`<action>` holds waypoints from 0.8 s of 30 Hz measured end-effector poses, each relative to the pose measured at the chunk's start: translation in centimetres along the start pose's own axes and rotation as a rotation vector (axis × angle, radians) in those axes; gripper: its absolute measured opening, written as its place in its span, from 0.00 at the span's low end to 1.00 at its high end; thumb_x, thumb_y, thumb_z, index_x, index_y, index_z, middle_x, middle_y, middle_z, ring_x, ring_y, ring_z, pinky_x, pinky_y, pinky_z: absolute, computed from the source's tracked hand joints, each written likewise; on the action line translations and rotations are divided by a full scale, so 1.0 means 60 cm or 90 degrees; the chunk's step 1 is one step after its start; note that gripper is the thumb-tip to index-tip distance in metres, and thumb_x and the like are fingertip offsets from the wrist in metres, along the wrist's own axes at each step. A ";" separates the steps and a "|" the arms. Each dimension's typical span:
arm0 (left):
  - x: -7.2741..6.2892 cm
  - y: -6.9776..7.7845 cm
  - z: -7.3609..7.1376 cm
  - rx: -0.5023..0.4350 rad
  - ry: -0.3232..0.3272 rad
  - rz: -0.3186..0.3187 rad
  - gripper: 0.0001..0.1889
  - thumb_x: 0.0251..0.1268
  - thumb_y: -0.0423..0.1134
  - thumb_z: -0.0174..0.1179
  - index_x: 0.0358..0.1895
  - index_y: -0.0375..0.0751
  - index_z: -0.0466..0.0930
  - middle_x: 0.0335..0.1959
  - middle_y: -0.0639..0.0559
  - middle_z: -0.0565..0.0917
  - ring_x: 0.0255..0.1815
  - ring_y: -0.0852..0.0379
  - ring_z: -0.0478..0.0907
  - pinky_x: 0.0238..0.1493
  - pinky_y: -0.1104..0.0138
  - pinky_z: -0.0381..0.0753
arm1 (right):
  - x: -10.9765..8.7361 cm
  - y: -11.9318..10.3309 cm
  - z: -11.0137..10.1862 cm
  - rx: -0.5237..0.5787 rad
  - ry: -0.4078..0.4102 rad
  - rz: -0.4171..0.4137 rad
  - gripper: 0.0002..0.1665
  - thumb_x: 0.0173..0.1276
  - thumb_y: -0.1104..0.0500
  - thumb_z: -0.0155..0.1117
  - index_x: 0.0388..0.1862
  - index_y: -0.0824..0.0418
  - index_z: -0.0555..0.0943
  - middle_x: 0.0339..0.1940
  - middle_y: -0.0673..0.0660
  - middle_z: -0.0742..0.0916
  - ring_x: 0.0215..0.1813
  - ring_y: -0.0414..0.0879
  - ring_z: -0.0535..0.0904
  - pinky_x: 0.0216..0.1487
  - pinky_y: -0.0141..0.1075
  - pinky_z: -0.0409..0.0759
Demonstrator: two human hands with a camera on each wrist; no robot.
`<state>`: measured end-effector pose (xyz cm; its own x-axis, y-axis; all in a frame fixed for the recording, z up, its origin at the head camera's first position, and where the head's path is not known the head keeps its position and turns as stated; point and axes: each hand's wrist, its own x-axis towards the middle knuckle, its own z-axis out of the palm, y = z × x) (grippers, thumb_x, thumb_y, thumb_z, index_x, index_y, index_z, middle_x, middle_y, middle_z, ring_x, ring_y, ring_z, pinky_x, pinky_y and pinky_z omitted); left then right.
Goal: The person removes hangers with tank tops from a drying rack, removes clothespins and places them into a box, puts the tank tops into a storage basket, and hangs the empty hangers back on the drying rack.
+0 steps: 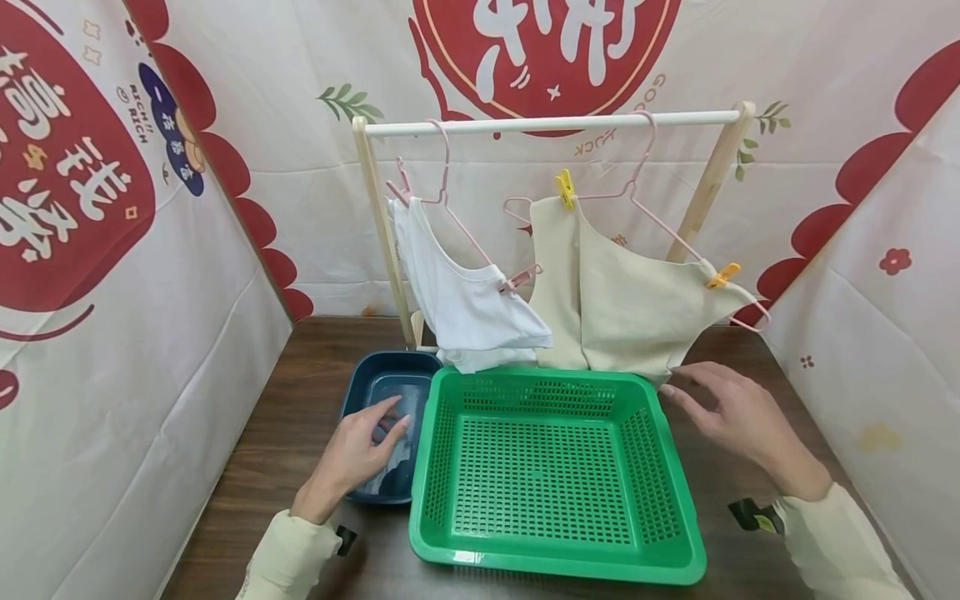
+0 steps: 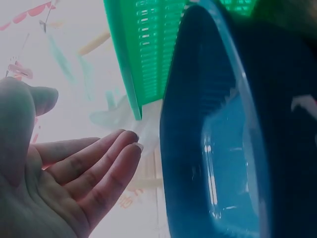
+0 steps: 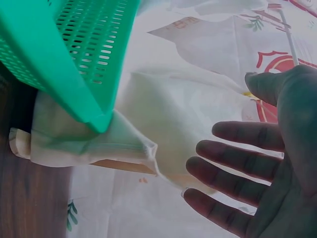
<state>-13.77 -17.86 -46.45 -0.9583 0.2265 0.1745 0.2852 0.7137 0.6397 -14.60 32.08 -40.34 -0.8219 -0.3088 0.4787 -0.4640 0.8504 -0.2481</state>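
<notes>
currently, the left hand (image 1: 352, 450), lower left of centre, is open with fingers loosely extended above the blue basin (image 1: 378, 367). the right hand (image 1: 731, 408), right of centre, is likewise open beside the lower corner of the beige garment (image 1: 630, 292); contact cannot be determined. this garment hangs at upper right of centre, from the rack (image 1: 525, 125), behind the green basket (image 1: 540, 483).

From here the basket (image 1: 555, 567) looks glossy plastic, like the smooth basin (image 1: 386, 365) at its nine o'clock. At one, the beige garment (image 1: 630, 292) seems matt cloth.
</notes>
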 end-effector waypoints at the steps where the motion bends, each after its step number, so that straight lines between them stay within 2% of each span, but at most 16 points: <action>1: 0.000 0.002 0.001 -0.004 -0.004 -0.004 0.23 0.73 0.48 0.59 0.64 0.40 0.76 0.45 0.51 0.86 0.37 0.61 0.82 0.38 0.67 0.85 | 0.001 -0.001 -0.001 -0.003 0.007 -0.004 0.22 0.57 0.58 0.76 0.49 0.64 0.84 0.45 0.63 0.87 0.46 0.60 0.83 0.43 0.60 0.80; 9: 0.001 0.011 0.019 -0.021 -0.016 -0.028 0.25 0.73 0.51 0.58 0.64 0.38 0.76 0.42 0.52 0.87 0.36 0.64 0.82 0.36 0.69 0.83 | 0.010 -0.006 -0.014 -0.017 0.037 -0.020 0.22 0.54 0.60 0.77 0.49 0.64 0.84 0.44 0.62 0.87 0.45 0.58 0.83 0.42 0.57 0.79; 15: 0.002 0.017 0.034 -0.069 -0.025 -0.043 0.25 0.73 0.50 0.58 0.63 0.35 0.76 0.38 0.54 0.88 0.31 0.69 0.81 0.34 0.70 0.82 | 0.019 -0.006 -0.021 -0.014 0.079 -0.050 0.23 0.52 0.62 0.77 0.48 0.64 0.85 0.43 0.60 0.88 0.44 0.55 0.83 0.43 0.46 0.74; 20: 0.003 0.021 0.045 -0.101 -0.022 -0.057 0.25 0.72 0.48 0.59 0.63 0.34 0.76 0.36 0.54 0.88 0.27 0.70 0.81 0.32 0.72 0.82 | 0.026 -0.006 -0.027 -0.012 0.104 -0.077 0.20 0.54 0.61 0.75 0.47 0.64 0.85 0.41 0.59 0.88 0.39 0.51 0.81 0.40 0.40 0.72; 24: 0.004 0.023 0.052 -0.116 -0.018 -0.070 0.25 0.71 0.46 0.60 0.63 0.33 0.75 0.35 0.54 0.88 0.25 0.69 0.81 0.30 0.72 0.81 | 0.030 -0.004 -0.030 -0.006 0.117 -0.094 0.18 0.60 0.55 0.72 0.46 0.64 0.85 0.39 0.59 0.88 0.36 0.49 0.80 0.37 0.38 0.73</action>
<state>-13.53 -14.77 -47.86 -0.9819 0.1733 0.0767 0.1675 0.6043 0.7789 -15.36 32.06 -37.92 -0.6710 -0.3474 0.6551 -0.5706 0.8061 -0.1570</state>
